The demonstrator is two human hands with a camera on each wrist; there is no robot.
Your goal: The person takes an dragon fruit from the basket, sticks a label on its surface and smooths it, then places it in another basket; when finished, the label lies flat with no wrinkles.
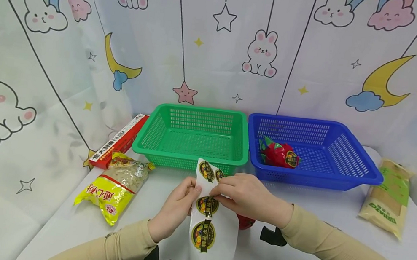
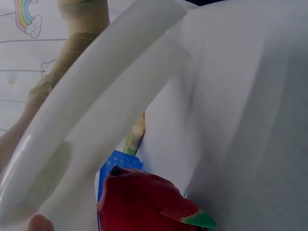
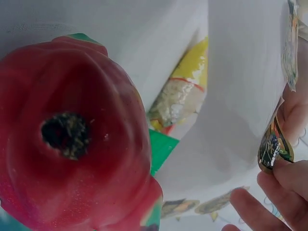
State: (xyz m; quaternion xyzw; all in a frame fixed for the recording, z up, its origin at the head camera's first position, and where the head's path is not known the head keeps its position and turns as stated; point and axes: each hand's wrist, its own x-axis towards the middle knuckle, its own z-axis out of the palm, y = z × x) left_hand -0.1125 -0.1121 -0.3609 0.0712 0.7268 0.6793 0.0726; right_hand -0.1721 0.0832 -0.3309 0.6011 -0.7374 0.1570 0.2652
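Note:
A long white sheet of round fruit stickers (image 1: 216, 241) hangs over the table in the head view. My left hand (image 1: 177, 205) grips its left edge between thumb and fingers. On the other side, my right hand (image 1: 249, 195) is at the sheet's upper part. The right wrist view shows its thumb and finger pinching a round dark sticker (image 3: 275, 150), partly lifted from the backing. Behind the sheet sits a red dragon fruit (image 1: 246, 222), mostly hidden from above but large in the right wrist view, with green-tipped scales.
Beyond the hands stand a green basket (image 1: 190, 162) and a blue basket (image 1: 314, 179); the blue one holds a stickered dragon fruit (image 1: 280, 154). At left lie a yellow pasta bag (image 1: 116, 186) and a red pasta box (image 1: 119, 142). A beige-green packet (image 1: 388, 197) lies at right.

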